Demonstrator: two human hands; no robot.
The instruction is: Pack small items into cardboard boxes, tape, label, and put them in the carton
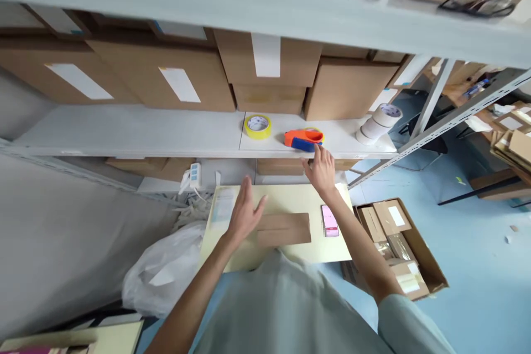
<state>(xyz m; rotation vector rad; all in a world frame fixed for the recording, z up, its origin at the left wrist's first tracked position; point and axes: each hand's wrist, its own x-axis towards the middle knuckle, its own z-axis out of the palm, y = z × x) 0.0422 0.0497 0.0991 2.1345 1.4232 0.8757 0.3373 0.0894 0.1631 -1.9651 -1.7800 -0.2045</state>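
My right hand (320, 168) is stretched out, fingers apart, just below an orange and blue tape dispenser (303, 139) lying on the white shelf (136, 130); its fingertips are close to the dispenser but not around it. My left hand (244, 211) hovers open, palm toward the right, over the pale yellow table (286, 196), at the left end of a small flat cardboard box (284, 228). A phone with a pink screen (329, 220) lies on the table to the right of the box.
A yellow tape roll (258, 126) and a stack of pale tape rolls (379, 121) sit on the shelf in front of cardboard cartons (267, 61). An open carton of small parcels (400, 246) stands on the blue floor at right. A white plastic bag (166, 271) lies at left.
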